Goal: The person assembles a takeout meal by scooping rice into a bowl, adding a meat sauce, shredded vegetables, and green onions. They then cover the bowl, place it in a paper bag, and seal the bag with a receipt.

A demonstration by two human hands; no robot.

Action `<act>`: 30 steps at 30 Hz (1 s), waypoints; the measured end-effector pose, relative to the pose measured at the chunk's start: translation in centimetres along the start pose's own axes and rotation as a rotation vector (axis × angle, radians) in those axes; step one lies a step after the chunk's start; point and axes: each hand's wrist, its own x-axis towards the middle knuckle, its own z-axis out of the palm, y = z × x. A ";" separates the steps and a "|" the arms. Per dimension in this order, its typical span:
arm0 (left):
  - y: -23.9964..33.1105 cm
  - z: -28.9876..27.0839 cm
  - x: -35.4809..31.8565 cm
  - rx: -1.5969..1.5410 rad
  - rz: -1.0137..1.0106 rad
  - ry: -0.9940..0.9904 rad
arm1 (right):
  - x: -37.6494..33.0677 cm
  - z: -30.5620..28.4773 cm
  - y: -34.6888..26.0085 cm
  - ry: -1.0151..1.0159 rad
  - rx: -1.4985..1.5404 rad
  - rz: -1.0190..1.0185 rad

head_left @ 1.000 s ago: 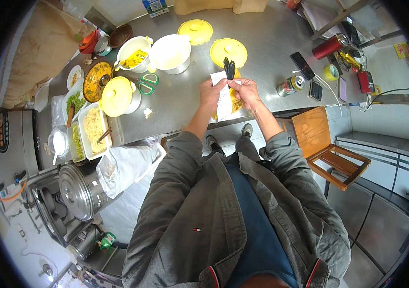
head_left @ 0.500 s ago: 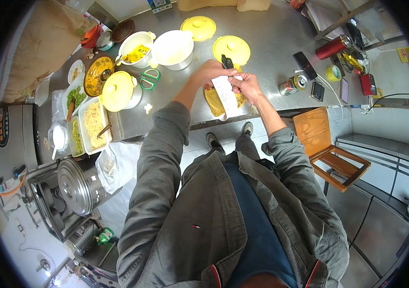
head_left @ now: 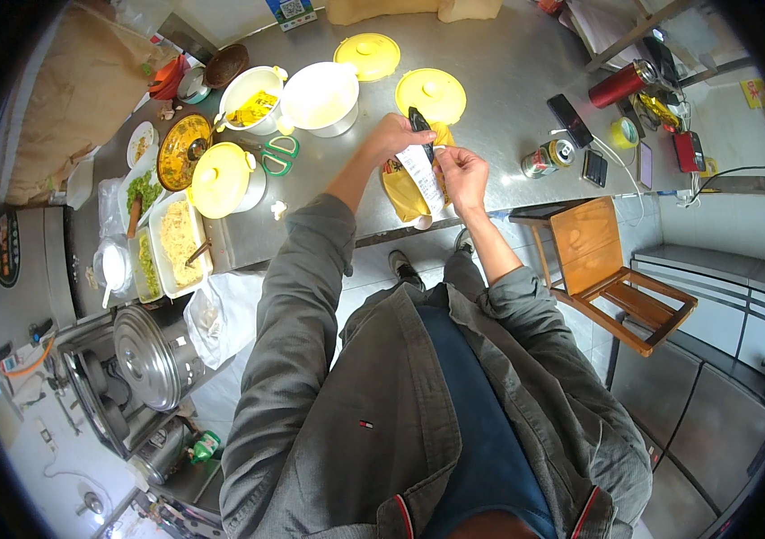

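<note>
My left hand (head_left: pixel 391 136) is closed around a slim black tool that looks like a stapler (head_left: pixel 417 119), just above a bag. A white printed paper slip (head_left: pixel 421 171) hangs from beneath that hand, over the front of the yellow-brown bag (head_left: pixel 408 196). The bag stands at the near edge of the steel counter. To its right, my right hand (head_left: pixel 464 177) is pinched shut close to the bag's top and the slip's edge; what sits between its fingertips is too small to make out.
Two yellow lids (head_left: pixel 431 94), white pots (head_left: pixel 320 99), green-handled scissors (head_left: pixel 280 154) and a lidded yellow pot (head_left: pixel 221 180) stand on the counter (head_left: pixel 508 72). Food trays (head_left: pixel 178 238) line its left. A can (head_left: pixel 548 159), phones (head_left: pixel 570 119) and a red flask (head_left: pixel 622 84) are right. A wooden chair (head_left: pixel 591 242) stands nearby.
My right hand has drawn away from my left, moving slightly right and down, and more of the bag's top shows between them. The left hand keeps the black tool.
</note>
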 end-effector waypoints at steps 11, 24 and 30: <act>-0.9 -0.3 -0.1 -0.045 0.051 0.022 | -4.3 2.9 -0.7 0.045 -0.968 -0.793; 2.6 3.2 -3.1 0.936 0.791 0.107 | 5.0 -4.6 -1.9 -0.690 -0.852 -0.701; 12.9 4.4 -5.2 1.076 1.044 0.207 | 4.5 -6.7 -13.7 -0.614 -0.888 -0.569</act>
